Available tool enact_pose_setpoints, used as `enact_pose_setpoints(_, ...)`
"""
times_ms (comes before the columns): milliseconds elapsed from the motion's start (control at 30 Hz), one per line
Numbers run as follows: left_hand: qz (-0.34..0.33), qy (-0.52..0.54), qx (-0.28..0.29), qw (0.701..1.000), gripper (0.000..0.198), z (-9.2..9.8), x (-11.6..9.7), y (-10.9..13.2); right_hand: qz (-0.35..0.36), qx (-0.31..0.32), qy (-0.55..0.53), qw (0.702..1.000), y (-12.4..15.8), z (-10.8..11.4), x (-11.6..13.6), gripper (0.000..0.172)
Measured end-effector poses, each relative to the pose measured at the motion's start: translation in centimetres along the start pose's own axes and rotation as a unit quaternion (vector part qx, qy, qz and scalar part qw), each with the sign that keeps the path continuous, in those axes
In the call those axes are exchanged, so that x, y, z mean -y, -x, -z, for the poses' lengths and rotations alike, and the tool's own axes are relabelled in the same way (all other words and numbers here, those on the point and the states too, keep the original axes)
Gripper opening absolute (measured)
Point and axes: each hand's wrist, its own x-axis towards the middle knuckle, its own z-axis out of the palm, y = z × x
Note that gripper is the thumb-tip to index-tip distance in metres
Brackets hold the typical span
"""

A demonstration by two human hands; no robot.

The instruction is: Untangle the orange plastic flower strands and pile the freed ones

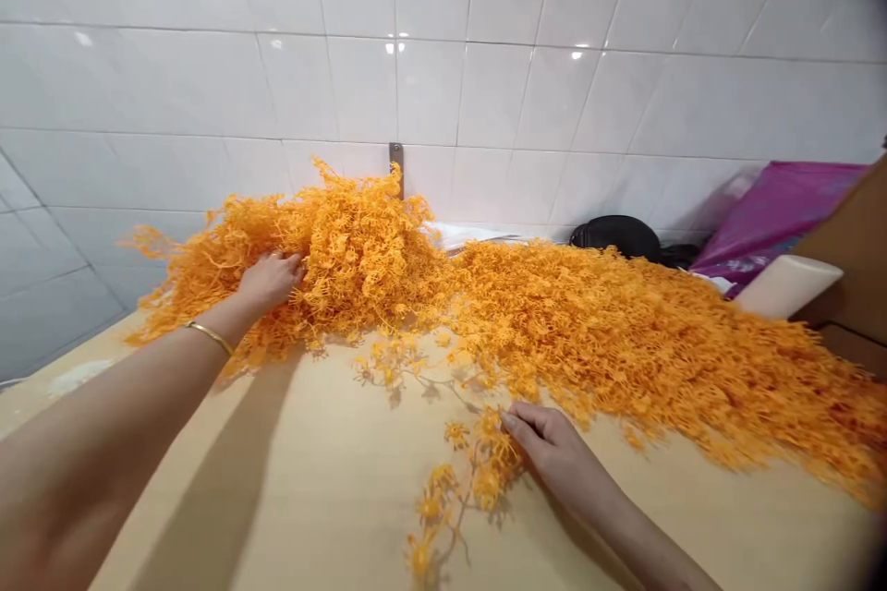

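- Surface: a pale wooden-toned table [297, 499], its top lit and bare-looking only in the sense of smooth grain-free finish; it runs up to the wall.
- Room: white glazed wall tiles [360, 46] in a grid, with a metal bracket [396, 168] fixed to them just behind the pile.
- Count, hands: two, both the person's own. No other person's hands seen.
- Left hand [269, 284]: resting on the heap of orange flower sprays [610, 342], fingers sunk among the stems. Grip hidden by the sprays; cannot tell whether it is closed.
- One gold bangle [209, 338] on the left wrist.
- Right hand [554, 452]: fingertips [511, 421] touching one loose spray [464, 471], which lies on the table apart from the heap, its upper stems trailing toward it. Grip narrow, curled; cannot tell whether it pinches.
- Heap: one, spreading along the wall to the right edge of the view. Sprays too tangled to count.
- Beyond the heap: one black rounded bag [615, 238], one magenta plastic sheet [776, 212], one cream cylinder [790, 286], one brown cardboard panel [849, 240].
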Motion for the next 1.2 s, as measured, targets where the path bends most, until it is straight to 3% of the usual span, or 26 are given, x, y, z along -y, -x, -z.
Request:
enact_pose_setpoints(133,0.026,-0.079,0.038,0.996,0.042,3.5,-1.3,0.1,0.037,-0.002,-0.036,0.999,-0.9,1.0,1.4,0.033)
enact_pose_setpoints(233,0.015,-0.111,0.055,0.992,0.047,6.3,-2.4,0.2,0.053,-0.006,-0.129,0.990,-2.5,2.3,2.9,0.034)
enact_pose_setpoints(367,0.012,-0.163,0.058,0.985,0.043,9.3,-4.3,1.6,0.052,-0.044,-0.311,0.948,-5.2,4.3,5.6,0.027)
enact_pose_setpoints(467,-0.010,-0.082,-0.014,0.996,0.033,10.1,-6.5,3.6,0.058,-0.057,-0.411,0.908,-6.6,5.5,7.6,0.022)
enact_pose_setpoints(533,-0.005,0.076,-0.011,0.997,0.034,9.5,-8.3,5.1,0.082,-0.046,-0.436,0.895,-7.0,5.8,8.3,0.020)
enact_pose_setpoints(567,0.002,0.187,0.025,0.982,0.037,8.8,-9.3,5.8,0.091,-0.039,-0.431,0.897,-7.2,5.7,8.2,0.020)
enact_pose_setpoints(600,0.016,0.308,0.071,0.949,0.039,8.0,-10.3,6.6,0.092,-0.028,-0.410,0.907,-7.4,5.5,7.8,0.020)
enact_pose_setpoints(667,0.053,0.513,0.186,0.836,0.043,6.2,-12.4,8.2,0.068,-0.015,-0.302,0.951,-7.8,4.6,6.1,0.024)
enact_pose_setpoints(733,0.067,0.608,0.283,0.739,0.047,4.4,-14.5,9.7,0.025,-0.026,-0.149,0.988,-8.1,3.4,3.7,0.028)
enact_pose_setpoints(767,0.069,0.623,0.309,0.715,0.049,3.6,-15.4,10.4,0.013,-0.040,-0.111,0.993,-8.3,2.9,2.5,0.028)
enact_pose_setpoints(833,0.059,0.616,0.344,0.706,0.053,2.4,-17.2,11.4,0.014,-0.080,-0.066,0.995,-8.6,2.1,0.5,0.024)
enact_pose_setpoints(933,0.011,0.583,0.318,0.747,0.053,1.1,-19.1,11.1,0.034,-0.137,-0.035,0.989,-8.7,1.6,-0.9,0.017)
enact_pose_setpoints(1100,-0.033,0.435,0.153,0.887,0.049,-0.4,-20.8,7.3,0.077,-0.147,-0.003,0.986,-8.8,0.9,-1.2,0.020)
enact_pose_setpoints(1200,-0.072,0.329,0.082,0.938,0.040,-0.3,-21.7,7.1,0.102,-0.195,-0.015,0.975,-8.7,0.8,-1.7,0.023)
